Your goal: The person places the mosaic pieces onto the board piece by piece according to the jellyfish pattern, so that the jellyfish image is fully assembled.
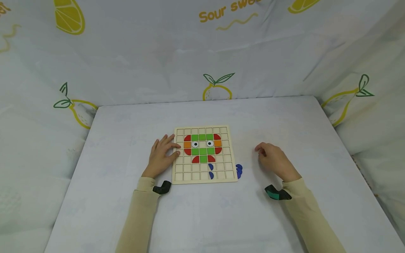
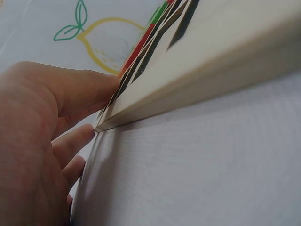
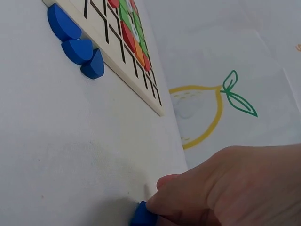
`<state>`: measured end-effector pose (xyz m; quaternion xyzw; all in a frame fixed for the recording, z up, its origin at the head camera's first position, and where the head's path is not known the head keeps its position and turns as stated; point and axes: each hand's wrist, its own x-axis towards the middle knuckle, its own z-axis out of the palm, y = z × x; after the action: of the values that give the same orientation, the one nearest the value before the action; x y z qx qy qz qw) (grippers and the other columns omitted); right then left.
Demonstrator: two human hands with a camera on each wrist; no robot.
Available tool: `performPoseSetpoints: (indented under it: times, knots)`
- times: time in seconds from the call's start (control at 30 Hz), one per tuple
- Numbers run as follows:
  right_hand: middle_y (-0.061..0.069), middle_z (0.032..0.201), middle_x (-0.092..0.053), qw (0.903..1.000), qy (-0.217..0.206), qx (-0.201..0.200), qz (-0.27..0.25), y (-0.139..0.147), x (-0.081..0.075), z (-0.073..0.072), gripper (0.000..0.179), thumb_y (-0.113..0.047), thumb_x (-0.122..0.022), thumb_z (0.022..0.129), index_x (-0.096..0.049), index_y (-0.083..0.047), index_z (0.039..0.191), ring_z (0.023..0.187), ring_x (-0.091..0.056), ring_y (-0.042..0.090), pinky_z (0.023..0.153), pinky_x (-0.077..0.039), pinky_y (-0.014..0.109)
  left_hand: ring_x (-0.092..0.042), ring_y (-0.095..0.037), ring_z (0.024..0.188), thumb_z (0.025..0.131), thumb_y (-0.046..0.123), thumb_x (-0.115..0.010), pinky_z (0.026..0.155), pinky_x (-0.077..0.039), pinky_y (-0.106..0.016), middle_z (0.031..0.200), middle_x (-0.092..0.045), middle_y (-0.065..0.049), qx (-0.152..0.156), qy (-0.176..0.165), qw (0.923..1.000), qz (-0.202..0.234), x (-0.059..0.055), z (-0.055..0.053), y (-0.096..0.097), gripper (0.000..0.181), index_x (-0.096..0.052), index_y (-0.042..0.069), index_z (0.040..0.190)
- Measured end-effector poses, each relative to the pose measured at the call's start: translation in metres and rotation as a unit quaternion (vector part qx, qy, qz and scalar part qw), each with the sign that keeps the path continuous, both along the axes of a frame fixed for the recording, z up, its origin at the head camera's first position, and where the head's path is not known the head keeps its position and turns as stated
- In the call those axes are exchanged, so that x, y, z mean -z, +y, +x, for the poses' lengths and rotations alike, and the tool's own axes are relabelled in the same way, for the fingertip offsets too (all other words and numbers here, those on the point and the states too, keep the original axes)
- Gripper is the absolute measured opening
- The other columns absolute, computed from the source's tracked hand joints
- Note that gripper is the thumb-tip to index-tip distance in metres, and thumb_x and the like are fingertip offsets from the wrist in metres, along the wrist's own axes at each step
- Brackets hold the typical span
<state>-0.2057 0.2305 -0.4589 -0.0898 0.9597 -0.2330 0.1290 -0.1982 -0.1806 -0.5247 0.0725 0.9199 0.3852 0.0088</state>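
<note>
A pale wooden grid board lies flat on the table. Red, green and orange tiles with two eye discs form a pattern on it, and two blue rounded pieces sit lower down. My left hand rests at the board's left edge, its thumb and fingertips touching the edge and top. Right of the board, my right hand pinches a blue block just over the table; fingers hide most of it. Between that hand and the board, several blue rounded blocks lie against the board's right edge.
The white table spreads around the board on all sides. White cloth printed with lemons hangs behind and beside it. A black strap piece sits at the left wrist, and a black and green one at the right.
</note>
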Motion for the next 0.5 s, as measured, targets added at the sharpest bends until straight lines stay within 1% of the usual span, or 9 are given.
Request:
performPoseSetpoints:
  times: [0.13,0.23,0.3,0.37,0.43,0.5]
  knots:
    - [0.019,0.1,-0.065,0.9999,0.004,-0.01,0.005,0.0005,0.0026,0.0009,0.023,0.002,-0.059,0.095,-0.065,0.006,0.117,0.086,-0.057,0.028,0.077,-0.053,0.041,-0.019,-0.027,0.158,0.096,0.024,-0.067,0.13,0.0,-0.051,0.164,-0.038,-0.005,-0.001,-0.001,1.0,0.002,0.0005,0.0001,-0.0004,0.019,-0.071,0.019,0.114]
    - [0.019,0.102,-0.064,0.9999,-0.006,-0.002,0.011,0.0017,0.0034,0.0022,0.025,-0.002,-0.061,0.095,-0.063,0.005,0.119,0.089,-0.058,0.029,0.079,-0.054,0.044,-0.019,-0.028,0.158,0.096,0.024,-0.067,0.13,0.0,-0.052,0.164,-0.038,-0.006,-0.002,-0.001,1.0,0.003,0.0004,-0.0001,-0.0003,0.019,-0.071,0.019,0.114]
    - [0.019,0.101,-0.065,0.9998,-0.017,0.006,0.01,0.0026,0.0028,0.0031,0.027,-0.005,-0.062,0.095,-0.062,0.005,0.12,0.086,-0.058,0.028,0.077,-0.054,0.043,-0.019,-0.028,0.158,0.096,0.024,-0.067,0.13,0.0,-0.052,0.164,-0.038,-0.006,-0.002,0.0,1.0,0.001,0.0005,-0.0002,-0.0003,0.019,-0.071,0.019,0.114]
    - [0.017,0.098,-0.066,0.9995,-0.028,0.011,0.011,0.004,0.0026,0.0035,0.027,-0.007,-0.062,0.096,-0.062,0.004,0.121,0.084,-0.058,0.026,0.074,-0.053,0.038,-0.019,-0.028,0.158,0.096,0.025,-0.067,0.13,0.0,-0.052,0.164,-0.038,-0.006,-0.001,0.001,1.0,-0.002,0.0005,-0.0004,0.0,0.019,-0.071,0.019,0.114]
    - [0.015,0.093,-0.066,0.9993,-0.036,0.005,0.003,0.0042,0.0024,0.0034,0.027,-0.008,-0.063,0.097,-0.062,0.004,0.121,0.08,-0.056,0.023,0.07,-0.051,0.034,-0.019,-0.028,0.158,0.097,0.025,-0.066,0.13,0.0,-0.052,0.164,-0.038,-0.006,-0.001,0.002,1.0,-0.004,0.0004,-0.0004,-0.0001,0.019,-0.071,0.019,0.114]
    - [0.012,0.092,-0.066,0.9992,-0.039,-0.006,-0.009,0.003,0.0024,0.0031,0.025,-0.009,-0.063,0.098,-0.064,0.002,0.12,0.08,-0.056,0.022,0.07,-0.049,0.032,-0.019,-0.028,0.158,0.097,0.025,-0.066,0.13,0.0,-0.052,0.164,-0.038,-0.006,0.0,0.001,1.0,-0.005,-0.0002,-0.0002,-0.0002,0.019,-0.07,0.019,0.114]
